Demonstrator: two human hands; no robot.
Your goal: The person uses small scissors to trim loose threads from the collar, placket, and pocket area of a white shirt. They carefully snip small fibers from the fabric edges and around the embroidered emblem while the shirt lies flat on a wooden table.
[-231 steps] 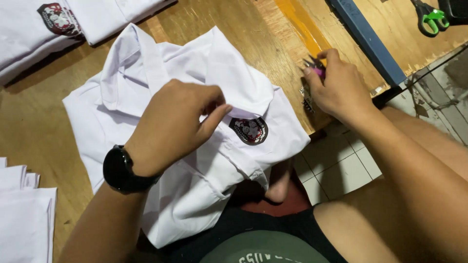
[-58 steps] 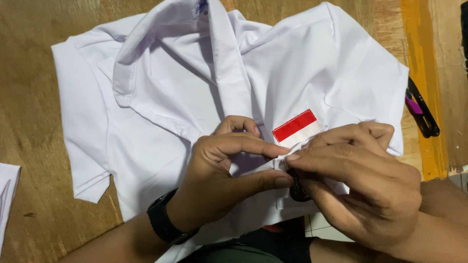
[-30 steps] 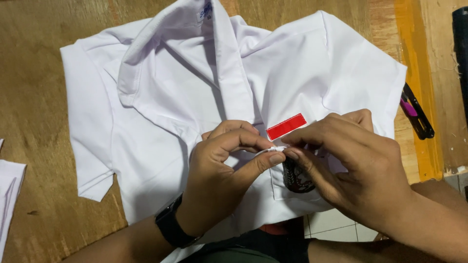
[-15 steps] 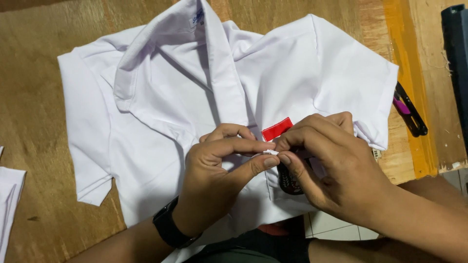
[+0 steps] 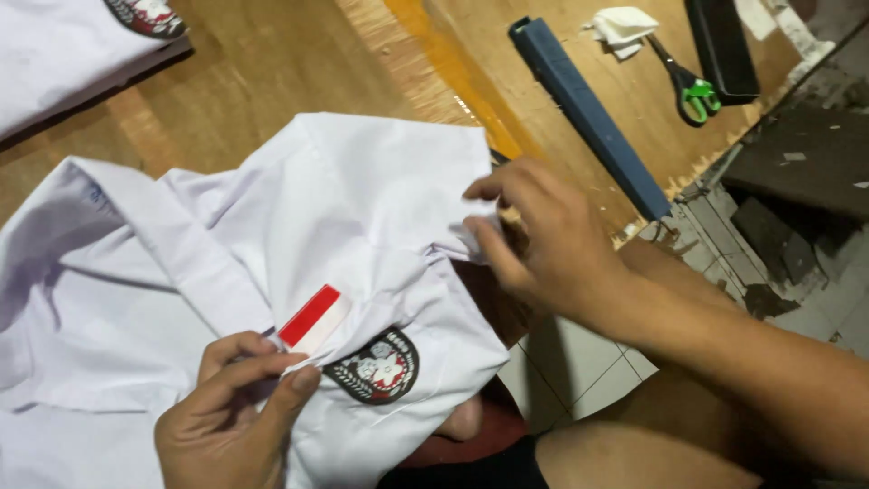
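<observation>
While the left hand (image 5: 231,421) pinches the lower edge of the red-and-white patch (image 5: 312,319) against the white shirt (image 5: 362,217), just above the dark crest badge (image 5: 376,367), the right hand (image 5: 543,244) curls loosely at the shirt's far fold on the wooden table (image 5: 272,81). Should the right hand tug that fold, the cloth could slide under the pinch and leave the patch crooked.

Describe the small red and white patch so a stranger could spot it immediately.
Start at the white shirt spread over the wooden table. On its chest, the left hand pinches a small flat patch. It is a plain rectangle, half red and half white, unlike the dark shield-shaped badge just beside it.
</observation>
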